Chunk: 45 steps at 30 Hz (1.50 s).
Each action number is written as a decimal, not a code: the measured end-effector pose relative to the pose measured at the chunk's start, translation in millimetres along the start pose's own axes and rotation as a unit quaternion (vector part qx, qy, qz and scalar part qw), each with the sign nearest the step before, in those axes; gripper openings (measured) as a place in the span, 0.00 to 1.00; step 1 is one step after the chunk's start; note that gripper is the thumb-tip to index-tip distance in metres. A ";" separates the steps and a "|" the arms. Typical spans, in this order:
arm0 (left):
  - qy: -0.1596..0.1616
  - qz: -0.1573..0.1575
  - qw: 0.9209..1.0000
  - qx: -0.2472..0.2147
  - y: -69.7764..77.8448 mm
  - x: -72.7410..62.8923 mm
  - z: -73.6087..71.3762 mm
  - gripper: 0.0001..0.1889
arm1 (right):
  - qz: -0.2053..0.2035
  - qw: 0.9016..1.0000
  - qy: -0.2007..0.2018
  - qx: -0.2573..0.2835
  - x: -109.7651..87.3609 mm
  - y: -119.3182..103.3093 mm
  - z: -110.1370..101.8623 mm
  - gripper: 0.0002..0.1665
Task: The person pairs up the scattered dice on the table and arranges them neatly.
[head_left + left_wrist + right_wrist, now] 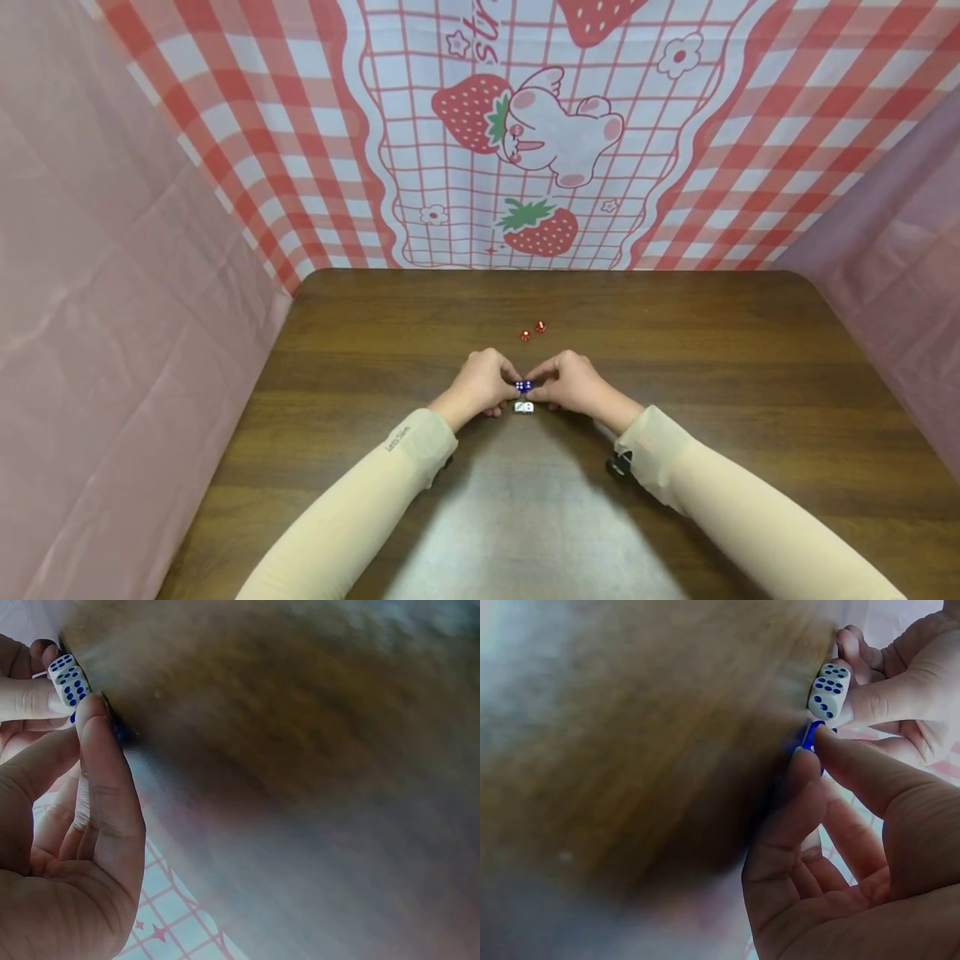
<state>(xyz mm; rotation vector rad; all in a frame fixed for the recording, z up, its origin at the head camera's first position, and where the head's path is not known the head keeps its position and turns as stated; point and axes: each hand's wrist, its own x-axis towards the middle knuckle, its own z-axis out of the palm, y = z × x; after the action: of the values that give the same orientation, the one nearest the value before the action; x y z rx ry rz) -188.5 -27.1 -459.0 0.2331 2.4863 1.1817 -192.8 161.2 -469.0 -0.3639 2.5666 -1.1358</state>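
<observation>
Two small blue dice sit side by side at the middle of the table in the head view. My left hand (pixel 482 385) pinches the left blue die (pixel 519 387) between thumb and fingers. From the other side my right hand (pixel 574 387) pinches the right blue die (pixel 528 386); the right wrist view shows a blue die (pixel 814 736) at its fingertips. On the near side of the blue pair lies a pair of white dice (pixel 524 407) with blue pips, close together. Fingers hide most of the blue dice in the left wrist view.
Two red dice, one nearer (pixel 526 335) and one farther (pixel 541 327), lie beyond the hands on the brown wooden table (pixel 360 333). A strawberry-print cloth (pixel 465 208) hangs along the far edge, with pink cloth (pixel 135 275) at both sides.
</observation>
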 end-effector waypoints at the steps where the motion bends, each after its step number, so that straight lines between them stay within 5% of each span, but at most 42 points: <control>1: 0.001 0.000 1.000 -0.002 0.1 -0.2 0.0 0.05 | 0.000 1.000 0.003 0.000 -0.4 0.7 -0.1 0.13; 33: -0.003 0.000 1.000 -0.011 0.3 0.7 1.3 0.07 | -0.010 1.000 0.014 0.007 -3.4 -0.6 2.9 0.10; 45: -0.017 0.003 0.998 -0.066 -6.7 4.7 -20.5 0.12 | 0.006 1.000 0.006 0.008 -3.1 -0.7 2.9 0.12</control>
<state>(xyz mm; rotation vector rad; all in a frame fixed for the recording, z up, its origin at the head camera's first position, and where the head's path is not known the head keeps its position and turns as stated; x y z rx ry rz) -200.9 -44.5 -453.7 0.2216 2.3684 1.3275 -188.8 159.8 -469.8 -0.3379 2.5653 -1.1564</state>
